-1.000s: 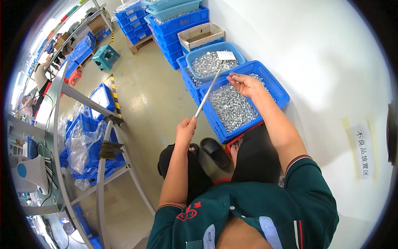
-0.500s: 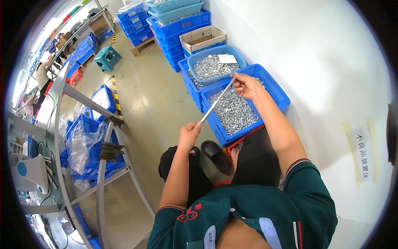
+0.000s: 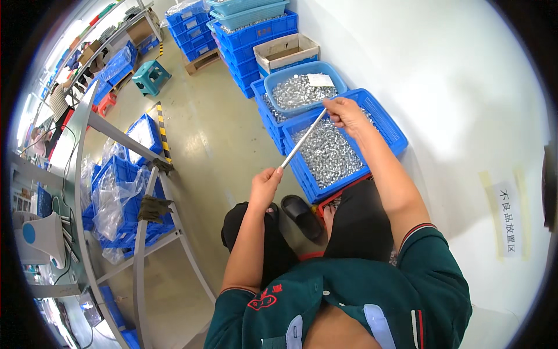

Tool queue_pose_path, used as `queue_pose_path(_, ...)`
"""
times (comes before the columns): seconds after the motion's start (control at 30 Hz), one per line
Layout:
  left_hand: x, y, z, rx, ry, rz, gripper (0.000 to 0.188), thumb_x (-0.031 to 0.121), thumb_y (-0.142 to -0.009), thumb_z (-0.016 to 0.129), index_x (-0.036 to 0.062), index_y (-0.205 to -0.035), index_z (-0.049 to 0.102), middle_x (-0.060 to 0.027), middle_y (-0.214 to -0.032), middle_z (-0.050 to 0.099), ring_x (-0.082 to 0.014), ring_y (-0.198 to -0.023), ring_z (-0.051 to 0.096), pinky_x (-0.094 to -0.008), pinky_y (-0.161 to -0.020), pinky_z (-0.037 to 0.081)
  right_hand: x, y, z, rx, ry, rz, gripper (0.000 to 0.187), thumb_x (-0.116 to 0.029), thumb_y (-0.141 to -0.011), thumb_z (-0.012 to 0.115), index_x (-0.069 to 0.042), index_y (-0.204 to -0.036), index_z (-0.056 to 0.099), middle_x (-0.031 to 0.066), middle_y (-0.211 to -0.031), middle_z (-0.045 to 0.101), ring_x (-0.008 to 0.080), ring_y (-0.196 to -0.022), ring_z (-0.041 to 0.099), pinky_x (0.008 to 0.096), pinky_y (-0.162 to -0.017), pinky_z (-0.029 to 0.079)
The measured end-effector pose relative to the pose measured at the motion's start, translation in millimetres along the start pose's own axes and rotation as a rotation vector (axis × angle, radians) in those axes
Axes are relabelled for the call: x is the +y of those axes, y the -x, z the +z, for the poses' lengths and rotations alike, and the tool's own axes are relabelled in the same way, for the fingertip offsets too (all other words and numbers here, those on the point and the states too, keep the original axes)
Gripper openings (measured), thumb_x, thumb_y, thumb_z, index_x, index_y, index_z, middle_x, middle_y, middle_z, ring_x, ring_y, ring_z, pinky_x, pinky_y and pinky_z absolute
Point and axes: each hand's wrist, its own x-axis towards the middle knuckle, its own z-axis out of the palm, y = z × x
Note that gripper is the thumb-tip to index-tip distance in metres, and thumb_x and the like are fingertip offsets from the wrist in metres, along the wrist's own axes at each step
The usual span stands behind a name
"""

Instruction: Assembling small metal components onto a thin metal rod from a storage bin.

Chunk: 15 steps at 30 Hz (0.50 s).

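A thin, straight silvery rod [image 3: 303, 138] slants between my two hands, its upper end farther away and to the right. My left hand [image 3: 266, 185] is closed round the lower, nearer end. At the upper end, the fingers of my right hand [image 3: 345, 114] pinch the tip. Beneath the rod stands a blue crate [image 3: 394, 129] holding many small shiny metal parts [image 3: 331, 156], too small to name exactly. Right behind it, a lighter blue basket [image 3: 337, 75] holds more such parts with a white paper slip [image 3: 319, 80] on top.
Farther back are a box with a cardboard rim [image 3: 286, 51] and stacked blue crates [image 3: 244, 58]. On the left stand a grey metal frame [image 3: 141, 250], crates with clear plastic bags [image 3: 113, 203] and a teal stool [image 3: 151, 78]. A black slipper [image 3: 301, 217] lies by my feet. A white wall rises at right.
My right hand's fingers have shifted slightly at the rod's upper end. Both hands stay in nearly the same place, and the rod keeps about the same slant.
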Motion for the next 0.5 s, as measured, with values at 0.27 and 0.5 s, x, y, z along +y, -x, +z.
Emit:
queue_pose_path(0.27,-6.1,-5.7,1.9,0.088,0.056,-0.055,0.035,0.031,-0.087,0.052,0.0079,-0.061,0.045,0.0069,-0.051,0.033,-0.0034,-0.046,0.028,-0.0222,-0.041,0.021,11.1,8.8,30.8,-0.374,-0.139,0.252,0.016,-0.009,-0.081,0.058,0.0,-0.094,0.056,0.0056,-0.078,0.057,0.0132,-0.062,0.056,0.022,-0.053,0.048)
queue_pose_path(0.5,-0.3,-3.0,1.0,0.031,0.074,-0.021,0.034,0.03,-0.087,0.052,0.008,-0.062,0.046,0.0069,-0.051,0.033,-0.0033,-0.045,0.028,-0.0222,-0.041,0.021,10.4,-6.4,-11.7,-0.111,-0.312,0.14,0.018,-0.012,-0.087,0.051,0.003,-0.097,0.052,0.0139,-0.087,0.061,0.0187,-0.076,0.063,0.0278,-0.061,0.055)
